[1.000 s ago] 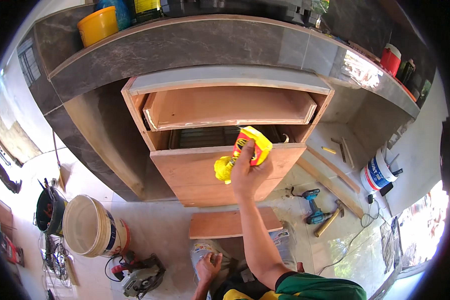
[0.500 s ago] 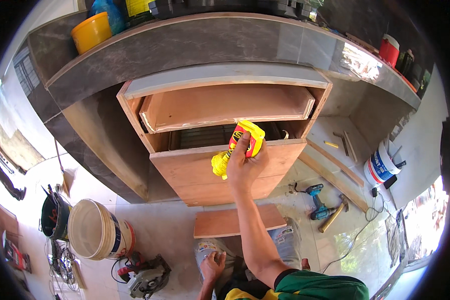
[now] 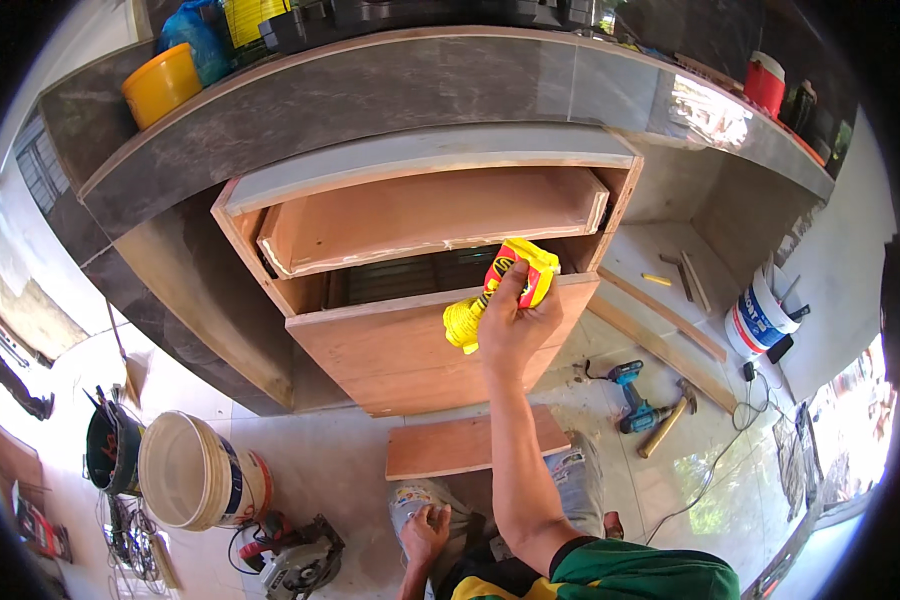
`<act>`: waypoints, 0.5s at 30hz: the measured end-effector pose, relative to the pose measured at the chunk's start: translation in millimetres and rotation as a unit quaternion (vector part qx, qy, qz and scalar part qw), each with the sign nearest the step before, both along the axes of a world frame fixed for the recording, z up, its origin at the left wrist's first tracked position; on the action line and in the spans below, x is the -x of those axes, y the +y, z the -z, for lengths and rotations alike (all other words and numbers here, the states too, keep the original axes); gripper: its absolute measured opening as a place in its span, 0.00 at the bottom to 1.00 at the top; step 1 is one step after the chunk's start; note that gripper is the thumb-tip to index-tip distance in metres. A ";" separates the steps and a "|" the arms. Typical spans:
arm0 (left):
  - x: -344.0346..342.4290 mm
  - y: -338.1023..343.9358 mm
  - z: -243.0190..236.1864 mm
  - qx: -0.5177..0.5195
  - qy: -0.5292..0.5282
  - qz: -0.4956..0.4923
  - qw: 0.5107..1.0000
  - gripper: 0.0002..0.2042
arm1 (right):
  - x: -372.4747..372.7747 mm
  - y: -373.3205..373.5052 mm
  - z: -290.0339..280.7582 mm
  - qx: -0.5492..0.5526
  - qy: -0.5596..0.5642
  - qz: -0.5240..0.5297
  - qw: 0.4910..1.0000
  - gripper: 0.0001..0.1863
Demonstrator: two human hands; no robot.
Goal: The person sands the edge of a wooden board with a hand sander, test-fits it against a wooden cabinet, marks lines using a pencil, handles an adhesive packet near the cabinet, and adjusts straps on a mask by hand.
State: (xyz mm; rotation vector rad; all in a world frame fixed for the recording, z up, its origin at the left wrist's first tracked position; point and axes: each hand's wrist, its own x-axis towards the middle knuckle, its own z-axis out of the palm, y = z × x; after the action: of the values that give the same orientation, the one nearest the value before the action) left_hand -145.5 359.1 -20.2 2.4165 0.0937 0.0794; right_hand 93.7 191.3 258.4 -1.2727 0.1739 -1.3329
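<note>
My right hand [image 3: 518, 312] is wrapped round a yellow and red squeeze bottle [image 3: 502, 285], with its ribbed yellow end down to the left. The bottle is just in front of the upper drawer [image 3: 420, 215] of a wooden cabinet [image 3: 440, 365]. A pale, glue-like bead runs along the drawer's front edge. My left hand [image 3: 427, 532] rests on my left thigh, fingers curled; whether anything is in them is hidden. Across my knees lies a flat wooden board [image 3: 440, 447], partly behind my right forearm.
A blue cordless drill [image 3: 633, 400] and a hammer [image 3: 668, 420] lie on the floor at right, near long wood strips [image 3: 660, 355]. At left are a white bucket [image 3: 180, 470], a dark bucket [image 3: 113, 445] and a circular saw [image 3: 295, 560]. A stone-faced counter [image 3: 420, 85] overhangs the cabinet.
My right hand and the squeeze bottle have moved right along the drawer's front edge. The whole view has shifted a little. My left hand stays on my thigh.
</note>
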 end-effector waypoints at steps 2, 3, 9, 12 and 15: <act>-0.3 -0.7 4.9 0.006 0.001 0.000 1.000 0.18 | 0.6 -4.4 0.7 0.004 0.005 0.004 1.000 0.08; -0.6 -1.6 7.4 0.012 0.002 -0.001 1.000 0.18 | 1.1 -7.0 0.9 0.009 0.016 0.009 1.000 0.08; -0.9 1.2 0.3 0.005 0.006 -0.003 1.000 0.19 | 6.1 -27.1 1.4 -0.017 0.029 0.020 0.999 0.10; 0.4 -0.6 3.6 -0.010 0.008 -0.010 1.000 0.20 | 9.3 -42.0 -1.4 -0.064 -0.039 0.078 0.994 0.08; -0.2 -2.0 1.6 -0.007 0.020 -0.015 1.000 0.21 | 9.4 -57.8 5.9 -0.046 -0.007 0.061 0.997 0.09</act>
State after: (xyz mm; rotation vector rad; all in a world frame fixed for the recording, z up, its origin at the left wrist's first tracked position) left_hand -145.3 357.1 -21.8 2.4320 0.1477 0.0445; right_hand 84.3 133.6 252.5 -1.1902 0.3026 -1.4214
